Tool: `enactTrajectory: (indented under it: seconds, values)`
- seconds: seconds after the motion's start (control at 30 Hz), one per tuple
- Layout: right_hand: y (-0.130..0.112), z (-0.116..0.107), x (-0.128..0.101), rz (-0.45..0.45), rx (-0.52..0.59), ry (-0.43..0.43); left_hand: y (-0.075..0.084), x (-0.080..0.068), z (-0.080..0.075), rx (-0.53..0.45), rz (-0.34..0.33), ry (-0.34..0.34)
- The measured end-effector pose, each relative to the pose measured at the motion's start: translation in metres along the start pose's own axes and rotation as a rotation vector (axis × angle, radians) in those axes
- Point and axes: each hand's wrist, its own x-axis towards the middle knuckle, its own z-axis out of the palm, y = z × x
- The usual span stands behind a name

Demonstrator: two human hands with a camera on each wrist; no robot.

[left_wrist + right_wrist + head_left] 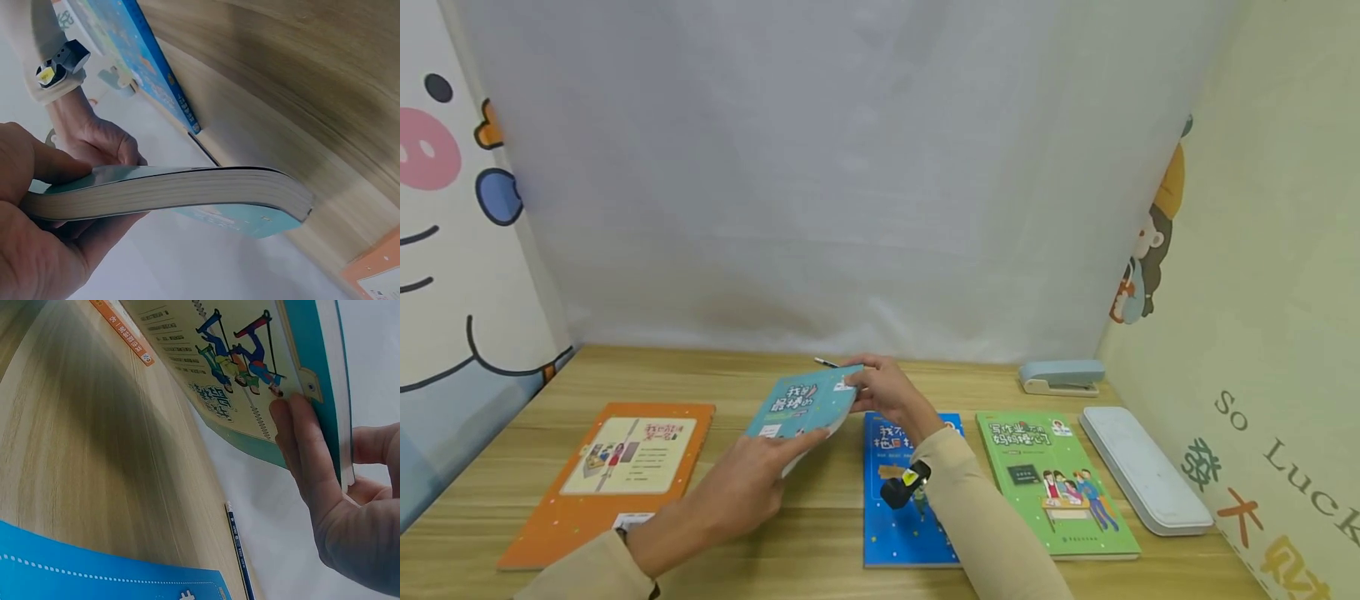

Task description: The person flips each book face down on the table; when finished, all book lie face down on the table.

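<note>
A teal paperback book (801, 402) is held above the table by both hands, tilted and slightly bent. My left hand (748, 479) grips its near edge, thumb on one cover and fingers beneath, as the left wrist view shows along the page edges (162, 192). At the far right corner my right hand (887, 390) pinches it, with fingers (306, 440) against the illustrated back cover (244, 369). Below the right forearm lies a blue book (895, 517), partly hidden by the sleeve. An orange book (550, 508) lies to the left of my left hand.
A green book (1022, 500) lies right of the blue one. Beside it are a white case (1142, 471) and a light blue stapler (1060, 375). A pencil (237, 550) lies at the back, near the grey curtain (820, 183). Printed panels border both sides of the wooden table (820, 550).
</note>
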Motion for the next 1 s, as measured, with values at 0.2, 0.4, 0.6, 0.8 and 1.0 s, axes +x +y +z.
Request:
enactTrajectory:
  seconds: [0.2,0.4,0.6,0.8,1.0]
  values:
    - [0.001,-0.001,0.001,-0.005,0.086,-0.01,-0.005,-0.003,0.001,0.016,-0.017,0.057]
    - [-0.003,0.001,0.002,-0.026,0.154,-0.035,-0.013,-0.002,-0.002,0.031,0.087,0.21]
    - [-0.008,0.003,0.0,-0.032,0.211,-0.078,-0.018,-0.001,-0.004,0.034,0.129,0.299]
    - [-0.005,0.004,-0.003,-0.025,0.213,-0.122,-0.022,-0.001,-0.005,0.031,0.117,0.35]
    - [0.007,0.003,-0.001,-0.021,0.283,-0.157,-0.028,-0.002,-0.005,-0.009,0.096,0.416]
